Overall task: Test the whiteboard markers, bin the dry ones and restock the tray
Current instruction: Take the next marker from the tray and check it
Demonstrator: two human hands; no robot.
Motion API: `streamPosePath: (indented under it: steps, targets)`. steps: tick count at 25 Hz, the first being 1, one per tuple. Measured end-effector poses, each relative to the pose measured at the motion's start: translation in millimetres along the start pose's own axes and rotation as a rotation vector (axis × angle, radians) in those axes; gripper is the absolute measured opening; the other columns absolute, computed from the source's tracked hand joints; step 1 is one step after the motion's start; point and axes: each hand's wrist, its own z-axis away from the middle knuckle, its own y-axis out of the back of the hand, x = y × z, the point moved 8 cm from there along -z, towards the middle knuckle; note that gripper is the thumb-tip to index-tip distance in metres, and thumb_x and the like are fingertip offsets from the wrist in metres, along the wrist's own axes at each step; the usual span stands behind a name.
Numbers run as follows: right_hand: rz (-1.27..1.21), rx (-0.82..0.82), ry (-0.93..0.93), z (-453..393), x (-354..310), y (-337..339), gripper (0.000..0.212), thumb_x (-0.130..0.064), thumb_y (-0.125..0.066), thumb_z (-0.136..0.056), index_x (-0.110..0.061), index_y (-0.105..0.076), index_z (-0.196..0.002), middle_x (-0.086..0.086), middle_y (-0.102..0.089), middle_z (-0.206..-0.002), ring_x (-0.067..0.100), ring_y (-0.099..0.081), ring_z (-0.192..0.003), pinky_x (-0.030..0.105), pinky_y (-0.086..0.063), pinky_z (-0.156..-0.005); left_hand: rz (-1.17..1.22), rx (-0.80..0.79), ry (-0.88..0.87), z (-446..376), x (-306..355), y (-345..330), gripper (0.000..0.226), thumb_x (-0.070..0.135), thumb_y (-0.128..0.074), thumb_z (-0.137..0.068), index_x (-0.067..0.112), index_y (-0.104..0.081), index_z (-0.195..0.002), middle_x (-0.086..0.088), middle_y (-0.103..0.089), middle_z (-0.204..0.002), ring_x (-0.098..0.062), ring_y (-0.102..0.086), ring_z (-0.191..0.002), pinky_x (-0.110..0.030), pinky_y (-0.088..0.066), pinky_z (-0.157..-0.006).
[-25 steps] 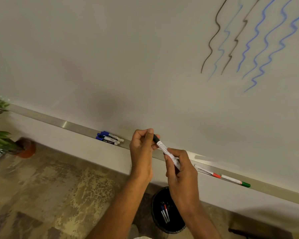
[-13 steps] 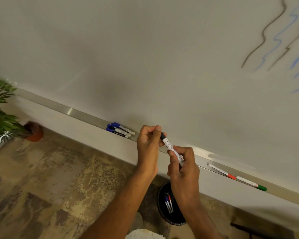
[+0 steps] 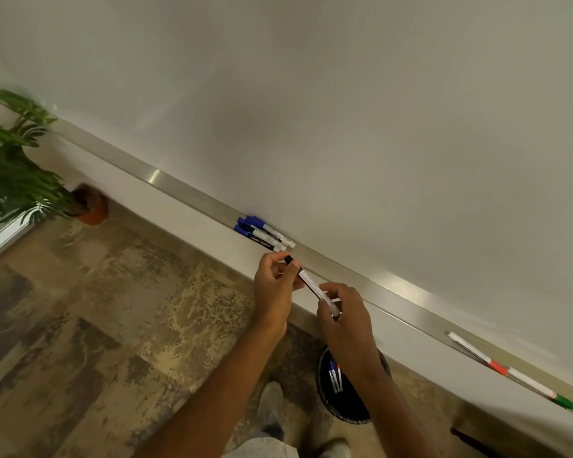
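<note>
Marker (image 3: 312,286), white barrel, black cap: held in front of the tray (image 3: 391,289).
Left hand (image 3: 275,292) pinches the capped end; right hand (image 3: 343,312) grips the barrel's near end. Bin (image 3: 325,395) below, on the floor, holds markers.

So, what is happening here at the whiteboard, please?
A person is holding one black-capped marker in both hands: the left hand pinches the cap end and the right hand grips the barrel. A small group of blue and black markers lies on the metal tray, and two more, red and green capped, lie further right. A black bin on the floor already contains a few markers.
</note>
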Motion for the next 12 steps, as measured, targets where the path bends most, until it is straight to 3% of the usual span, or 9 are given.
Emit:
streamPosePath:
  steps: [4,6,8,10,12]
  targets:
    - [0.174,-0.038,0.033,-44,12,-26,0.022,-0.021,-0.062,-0.101,-0.031,-0.066,-0.12,-0.019,-0.057,-0.109,0.006,-0.053,-0.102,0.021,-0.042,-0.086,-0.127,0.034,-0.023,-44,-13,18,0.013,0.019,-0.067,-0.098,0.016,-0.064,-0.11,-0.012,-0.071,-0.103,-0.029,-0.073,-0.089,-0.034,-0.063,-0.074]
    - [0.232,-0.038,0.05,-70,21,-38,0.023,-0.018,-0.063,-0.101,-0.025,-0.069,-0.121,-0.015,-0.062,-0.111,0.012,-0.054,-0.106,0.028,-0.044,-0.089,-0.272,0.024,-0.067,-67,-14,21,0.011,0.021,-0.064,-0.1,0.017,-0.065,-0.11,-0.004,-0.071,-0.103,-0.022,-0.072,-0.089,-0.039,-0.063,-0.081]
    - [0.244,-0.016,0.048,-94,31,-42,0.023,-0.013,-0.063,-0.1,-0.021,-0.072,-0.119,-0.006,-0.069,-0.11,0.016,-0.059,-0.103,0.032,-0.05,-0.09,-0.508,0.001,-0.187,-90,-10,22,0.016,0.022,-0.061,-0.101,0.018,-0.065,-0.116,0.004,-0.067,-0.112,-0.015,-0.065,-0.101,-0.037,-0.058,-0.092]
    - [0.249,0.013,0.013,-114,45,-43,0.025,-0.006,-0.062,-0.099,-0.016,-0.073,-0.118,0.0,-0.072,-0.111,0.017,-0.062,-0.101,0.035,-0.055,-0.09,-0.818,-0.034,-0.37,-110,-8,18,0.03,0.022,-0.063,-0.099,0.016,-0.061,-0.128,-0.001,-0.061,-0.128,-0.018,-0.052,-0.12,-0.029,-0.047,-0.1]
    - [0.295,0.023,-0.014,-126,61,-45,0.028,-0.003,-0.06,-0.098,-0.017,-0.073,-0.119,0.001,-0.072,-0.115,0.021,-0.063,-0.105,0.04,-0.056,-0.094,-1.112,-0.076,-0.529,-124,-13,10,0.047,0.023,-0.068,-0.095,0.012,-0.055,-0.139,-0.009,-0.053,-0.143,-0.027,-0.044,-0.135,-0.036,-0.042,-0.107]
